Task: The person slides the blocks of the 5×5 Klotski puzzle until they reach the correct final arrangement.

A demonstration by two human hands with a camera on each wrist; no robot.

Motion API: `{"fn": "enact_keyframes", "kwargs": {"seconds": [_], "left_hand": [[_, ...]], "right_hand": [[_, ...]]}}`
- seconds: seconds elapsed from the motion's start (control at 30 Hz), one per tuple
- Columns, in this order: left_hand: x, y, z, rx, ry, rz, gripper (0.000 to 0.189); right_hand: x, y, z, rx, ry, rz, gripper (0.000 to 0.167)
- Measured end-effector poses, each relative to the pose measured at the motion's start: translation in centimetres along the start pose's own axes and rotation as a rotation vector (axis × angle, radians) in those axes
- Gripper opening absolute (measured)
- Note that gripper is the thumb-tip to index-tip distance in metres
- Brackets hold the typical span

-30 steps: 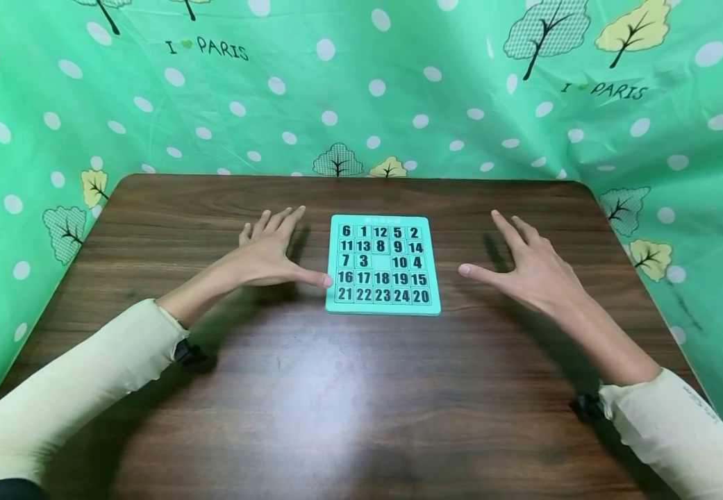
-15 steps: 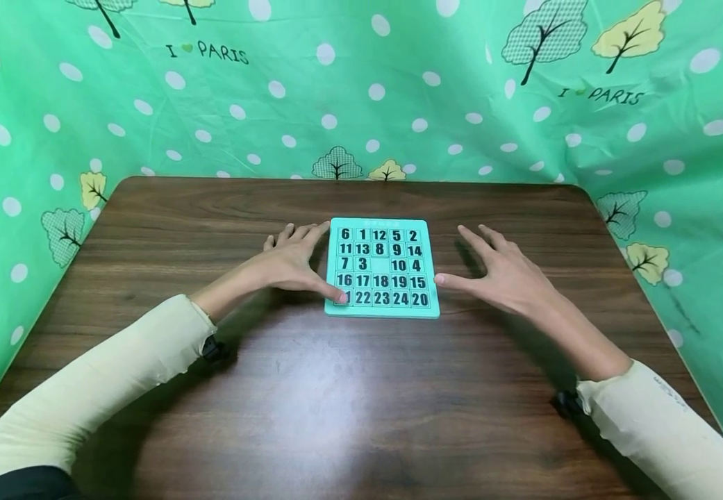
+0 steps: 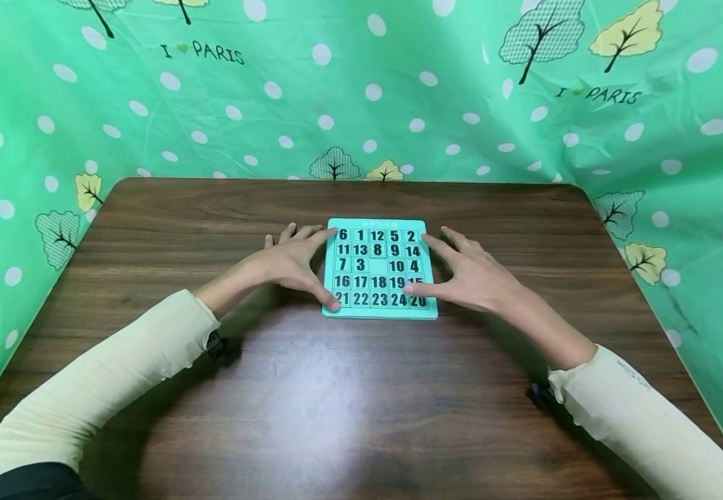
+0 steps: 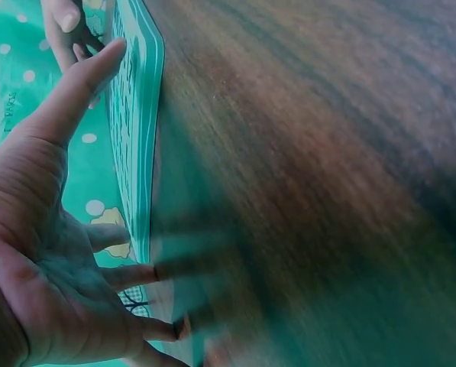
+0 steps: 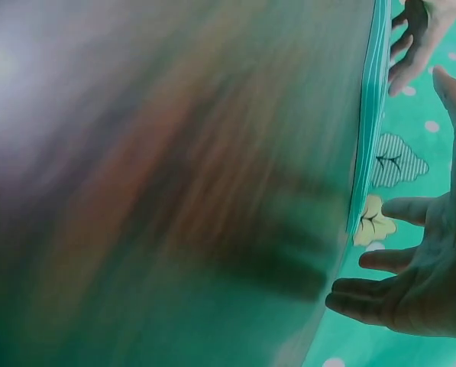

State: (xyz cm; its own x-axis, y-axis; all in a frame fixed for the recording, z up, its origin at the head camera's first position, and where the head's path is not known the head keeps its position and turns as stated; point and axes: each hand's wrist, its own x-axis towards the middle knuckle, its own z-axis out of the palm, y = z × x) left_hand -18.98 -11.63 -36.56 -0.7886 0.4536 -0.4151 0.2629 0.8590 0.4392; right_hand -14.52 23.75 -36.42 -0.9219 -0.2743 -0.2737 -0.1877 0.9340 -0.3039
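A turquoise sliding number puzzle lies flat on the wooden table, with one blank square in its middle row. My left hand is at its left side, thumb over the lower left corner near tile 21, index fingertip by the upper left corner. On the other side, my right hand has its thumb over the lower right tiles and its index fingertip near tile 2. The right wrist view shows the right thumb raised off the puzzle's face. Fingers of both hands are spread; whether the left fingertips touch the puzzle, I cannot tell.
The brown wood-grain table reaches to a green polka-dot cloth hung behind it and at both sides. A dark band shows at each wrist, beside the pale sleeves.
My left hand has moved right to the puzzle's left edge. The right hand has come left from well apart until its thumb is over the puzzle. The tiles keep their arrangement.
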Motion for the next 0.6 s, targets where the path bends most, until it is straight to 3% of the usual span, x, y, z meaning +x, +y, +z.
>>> {"fn": "enact_keyframes", "kwargs": {"seconds": [0.6], "left_hand": [[0.3, -0.3, -0.5, 0.024, -0.022, -0.002, 0.157]], "right_hand": [[4.1, -2.7, 0.5, -0.03, -0.033, -0.119, 0.122]]}}
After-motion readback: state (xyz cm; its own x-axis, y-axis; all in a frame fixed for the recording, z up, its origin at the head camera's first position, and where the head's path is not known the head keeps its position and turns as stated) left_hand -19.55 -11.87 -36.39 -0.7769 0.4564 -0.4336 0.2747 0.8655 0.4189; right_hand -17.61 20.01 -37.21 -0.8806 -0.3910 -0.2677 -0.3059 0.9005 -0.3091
